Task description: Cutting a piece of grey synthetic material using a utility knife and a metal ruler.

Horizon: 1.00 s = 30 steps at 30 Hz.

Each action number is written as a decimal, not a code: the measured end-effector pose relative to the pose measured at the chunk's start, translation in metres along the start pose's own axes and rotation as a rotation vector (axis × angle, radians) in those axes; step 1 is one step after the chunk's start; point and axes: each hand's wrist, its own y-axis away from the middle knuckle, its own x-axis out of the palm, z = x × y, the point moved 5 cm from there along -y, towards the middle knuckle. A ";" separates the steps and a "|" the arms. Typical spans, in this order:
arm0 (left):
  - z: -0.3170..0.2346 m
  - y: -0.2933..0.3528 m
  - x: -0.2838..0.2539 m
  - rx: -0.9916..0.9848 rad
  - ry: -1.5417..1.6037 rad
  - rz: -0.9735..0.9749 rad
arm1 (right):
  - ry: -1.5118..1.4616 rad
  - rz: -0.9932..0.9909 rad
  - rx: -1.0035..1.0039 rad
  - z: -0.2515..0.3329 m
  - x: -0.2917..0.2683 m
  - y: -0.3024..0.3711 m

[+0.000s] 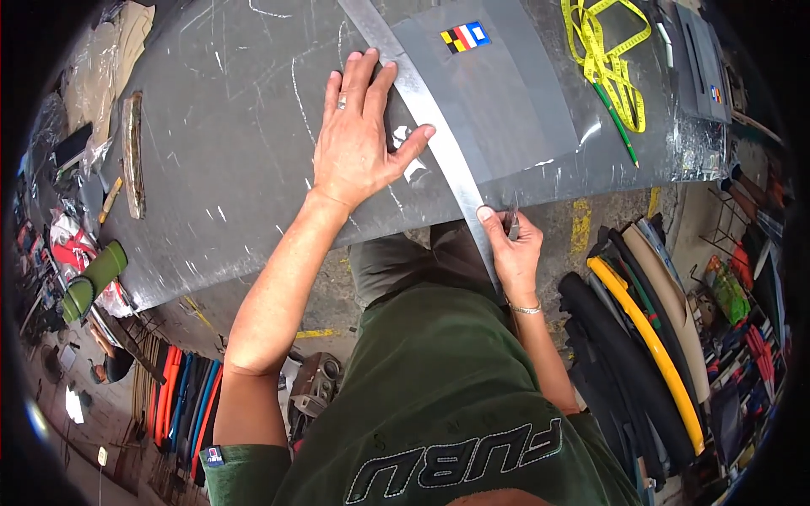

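My left hand (359, 143) lay open and flat, touching the ruler (456, 169) along the grey sheet (504, 94). My right hand (516, 249) gripped a small metal tool (513, 223), thumb against the ruler.

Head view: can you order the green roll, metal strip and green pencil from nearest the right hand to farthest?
1. Metal strip: alongside the right hand, on its left.
2. Green pencil: up and to the right.
3. Green roll: far left.

Yellow roll (656, 339) — green roll (105, 271)
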 end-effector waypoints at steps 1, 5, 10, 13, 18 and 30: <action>0.000 0.000 0.000 -0.001 0.002 0.000 | 0.021 -0.006 -0.012 0.000 0.000 0.000; -0.002 -0.001 -0.001 -0.021 0.019 0.017 | 0.044 -0.012 -0.027 0.004 -0.001 0.001; -0.001 -0.001 -0.001 -0.036 0.044 0.036 | 0.006 -0.013 0.016 0.003 -0.001 0.002; 0.000 -0.001 0.000 -0.042 0.046 0.046 | 0.007 -0.009 0.025 0.005 -0.001 0.003; 0.000 -0.002 0.000 -0.042 0.066 0.045 | 0.010 -0.014 0.035 0.006 -0.002 0.004; -0.002 -0.003 0.000 -0.035 0.029 0.060 | -0.010 -0.007 0.042 0.005 -0.001 0.005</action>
